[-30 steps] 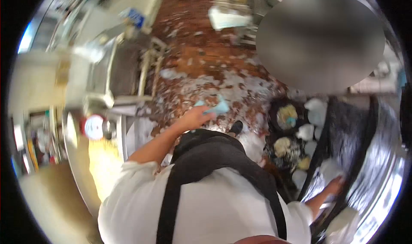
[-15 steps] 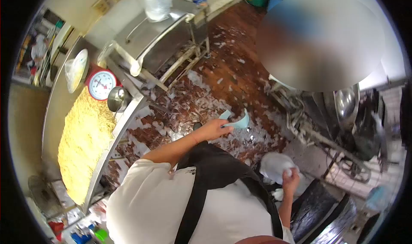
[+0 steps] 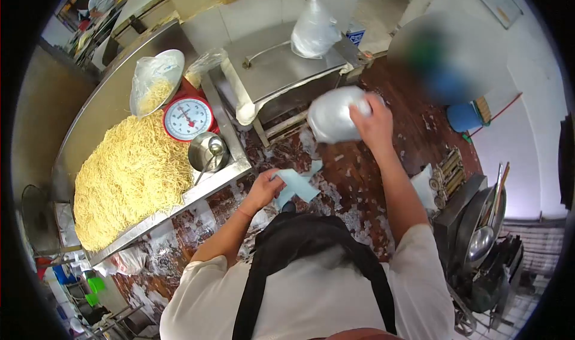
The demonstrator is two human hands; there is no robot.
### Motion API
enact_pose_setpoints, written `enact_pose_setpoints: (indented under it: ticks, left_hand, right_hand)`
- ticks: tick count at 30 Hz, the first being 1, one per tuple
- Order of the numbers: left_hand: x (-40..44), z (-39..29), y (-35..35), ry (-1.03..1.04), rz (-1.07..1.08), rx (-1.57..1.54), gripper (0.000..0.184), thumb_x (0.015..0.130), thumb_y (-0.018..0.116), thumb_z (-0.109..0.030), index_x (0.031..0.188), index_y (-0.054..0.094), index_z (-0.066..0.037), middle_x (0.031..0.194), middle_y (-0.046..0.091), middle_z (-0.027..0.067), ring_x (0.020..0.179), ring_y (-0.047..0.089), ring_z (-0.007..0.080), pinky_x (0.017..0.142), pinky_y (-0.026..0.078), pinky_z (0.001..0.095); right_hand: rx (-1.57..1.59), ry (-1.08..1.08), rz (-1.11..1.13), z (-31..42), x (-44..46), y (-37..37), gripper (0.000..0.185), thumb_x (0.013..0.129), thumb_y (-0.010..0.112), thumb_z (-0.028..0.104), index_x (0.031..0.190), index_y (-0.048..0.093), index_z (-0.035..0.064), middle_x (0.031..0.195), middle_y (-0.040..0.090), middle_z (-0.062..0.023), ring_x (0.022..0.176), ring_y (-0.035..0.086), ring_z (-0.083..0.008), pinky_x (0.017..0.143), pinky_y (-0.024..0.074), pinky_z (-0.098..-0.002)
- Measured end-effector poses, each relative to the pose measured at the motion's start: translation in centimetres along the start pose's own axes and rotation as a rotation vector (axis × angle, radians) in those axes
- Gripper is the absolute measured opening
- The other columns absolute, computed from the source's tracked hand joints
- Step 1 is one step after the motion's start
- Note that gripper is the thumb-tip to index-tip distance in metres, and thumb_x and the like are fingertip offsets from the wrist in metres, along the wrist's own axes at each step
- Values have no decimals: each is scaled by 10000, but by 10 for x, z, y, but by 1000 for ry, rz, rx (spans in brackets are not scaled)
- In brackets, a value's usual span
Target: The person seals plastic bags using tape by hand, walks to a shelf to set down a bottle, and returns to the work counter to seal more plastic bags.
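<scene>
No text or number is legible. Marks on the round white dial (image 3: 187, 119) of the red scale (image 3: 191, 90) and the blue-and-white package (image 3: 355, 37) are too small to read.

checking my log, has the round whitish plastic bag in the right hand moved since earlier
Yes: the bag, in the right hand, has moved toward the grey steel table, from well away to near its front edge.
</scene>
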State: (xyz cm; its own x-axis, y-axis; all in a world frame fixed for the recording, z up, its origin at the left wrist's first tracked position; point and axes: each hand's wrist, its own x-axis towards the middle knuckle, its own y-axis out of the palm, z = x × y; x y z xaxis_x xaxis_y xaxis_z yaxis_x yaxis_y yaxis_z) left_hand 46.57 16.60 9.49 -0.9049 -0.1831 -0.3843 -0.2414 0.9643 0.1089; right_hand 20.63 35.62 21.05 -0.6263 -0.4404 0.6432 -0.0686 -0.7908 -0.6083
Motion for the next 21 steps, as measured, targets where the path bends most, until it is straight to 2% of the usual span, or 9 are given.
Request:
enact_pose_setpoints:
  ticks: [1, 3, 4, 10, 13, 14, 15, 18, 21]
  left_hand:
    - [9, 1, -4, 42, -22, -102, 324, 1001, 521, -337, 855, 595, -58, 629, 504, -26, 529, 446, 77, 504, 391, 247]
    - [15, -12, -7, 63, -53, -170, 345, 1008, 507, -342, 834, 586, -55, 604, 482, -25, 525, 437, 79, 500, 383, 250]
    - [21, -16, -6, 74, -70, -204, 356, 1011, 501, -345, 824, 582, -53, 591, 472, -25, 523, 432, 80, 498, 379, 252]
    - [55, -28, 11, 106, -222, -281, 352, 1017, 491, -334, 826, 589, -55, 585, 460, -23, 515, 423, 84, 497, 371, 250]
    - [71, -38, 26, 95, -370, -233, 315, 1017, 495, -295, 829, 582, -58, 598, 458, -26, 519, 413, 81, 503, 363, 246]
    - [78, -37, 30, 105, -399, -281, 308, 1017, 493, -286, 830, 579, -57, 599, 457, -25, 520, 410, 82, 506, 362, 244]
    - [85, -36, 35, 115, -428, -331, 300, 1017, 492, -276, 831, 577, -56, 600, 456, -24, 520, 408, 84, 508, 362, 243]
    - [107, -56, 57, 138, -556, -436, 315, 1019, 469, -291, 840, 570, -52, 598, 454, -4, 527, 424, 121, 535, 387, 266]
    - [135, -65, 73, 213, -678, -713, 365, 1016, 446, -363, 867, 557, -49, 659, 499, 48, 587, 487, 172, 576, 437, 326]
  right_hand:
    - [20, 56, 22, -1, 26, 22, 302, 767, 759, 240, 937, 623, 31, 854, 648, -195, 772, 638, -387, 661, 502, -420]
    - [26, -47, -2, 0, 76, 62, 312, 767, 753, 261, 947, 626, 39, 811, 654, -209, 761, 637, -410, 658, 504, -444]
    - [68, -31, 10, 2, 98, 79, 331, 758, 741, 303, 967, 638, 68, 814, 658, -223, 757, 626, -431, 662, 504, -493]
    - [175, -52, 164, -13, 182, 179, 377, 772, 717, 349, 1000, 648, 57, 874, 676, -219, 846, 645, -408, 755, 522, -470]
    - [185, -82, 320, -23, 209, 216, 415, 781, 712, 375, 1070, 651, 83, 916, 689, -200, 882, 649, -407, 785, 522, -476]
    - [187, -85, 371, -27, 216, 227, 423, 784, 712, 381, 1084, 649, 89, 923, 691, -199, 887, 649, -408, 786, 521, -480]
    - [213, -80, 432, -30, 226, 235, 509, 789, 712, 419, 1168, 616, 94, 992, 689, -200, 944, 645, -397, 826, 511, -479]
    - [319, -164, 576, -39, 251, 246, 561, 809, 695, 442, 1220, 577, 78, 1081, 675, -202, 1020, 635, -370, 862, 501, -462]
    - [405, -323, 365, -54, 245, 219, 618, 808, 726, 442, 1251, 556, 46, 907, 678, -146, 848, 664, -325, 799, 523, -407]
